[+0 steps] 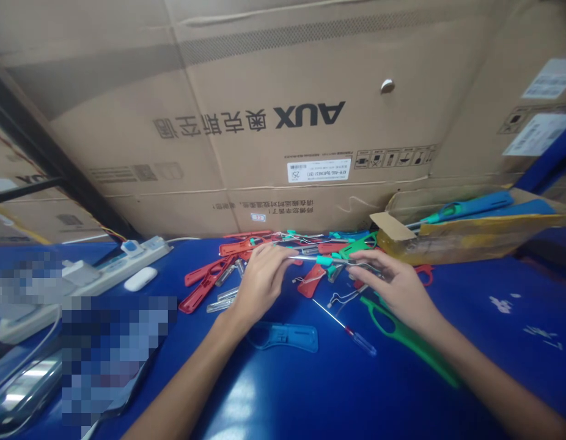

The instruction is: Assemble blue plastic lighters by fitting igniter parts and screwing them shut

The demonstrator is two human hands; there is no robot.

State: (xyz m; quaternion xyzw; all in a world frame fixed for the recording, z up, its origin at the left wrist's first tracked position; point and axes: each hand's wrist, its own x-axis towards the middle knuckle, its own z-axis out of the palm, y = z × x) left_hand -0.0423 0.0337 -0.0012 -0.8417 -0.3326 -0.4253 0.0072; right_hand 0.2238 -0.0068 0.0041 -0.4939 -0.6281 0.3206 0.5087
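Above the blue table, my left hand (262, 281) and my right hand (397, 284) are closed on opposite ends of a thin metal tube with a teal collar (326, 261). The left fingertips pinch its bare end; the right fingers hold the other end, where a thin wire shows. Behind and below lies a heap of red casing halves (235, 245), a green casing half (359, 246) and several metal tubes. Nearer me are a blue casing half (290, 337), a screwdriver (354, 338) with a clear handle, and a long green casing half (402, 333) partly under my right forearm.
A cardboard box (470, 238) with blue casings stands at the back right. Large cardboard (246, 73) walls off the back. At left are a white power strip (104, 275), a white earbud case (140, 278) and a blurred-out patch. White scraps (500, 304) lie at right.
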